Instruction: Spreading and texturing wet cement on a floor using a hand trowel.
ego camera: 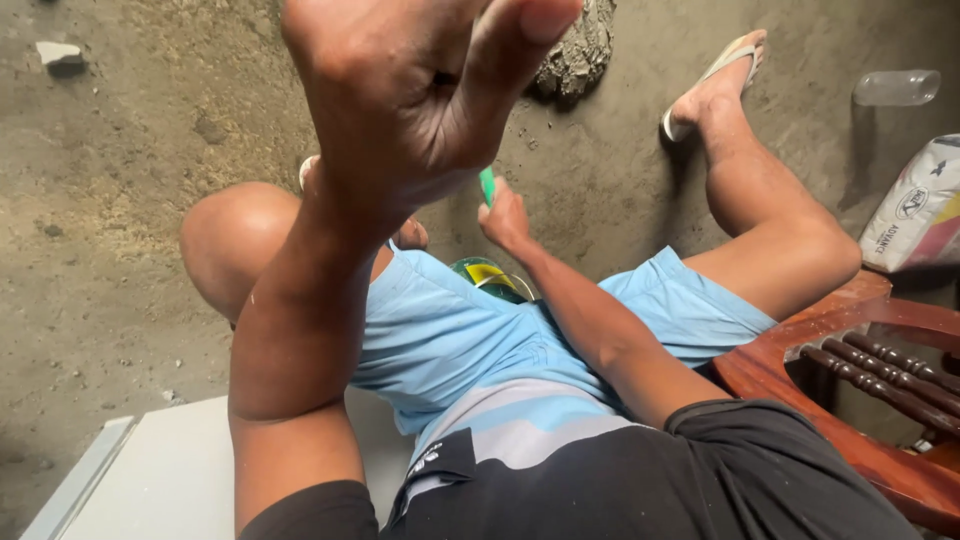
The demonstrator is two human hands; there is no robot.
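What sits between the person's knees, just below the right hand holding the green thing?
In the head view, a green round container with a yellow patch sits between the knees on the light blue shorts, just below the right hand.

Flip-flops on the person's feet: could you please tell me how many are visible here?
2: one flip-flop on the outstretched foot at top right; another's edge behind the raised left hand, mostly hidden.

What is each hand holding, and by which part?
Right hand grips a green stick-like thing by its lower part. Left hand is raised, holding nothing.
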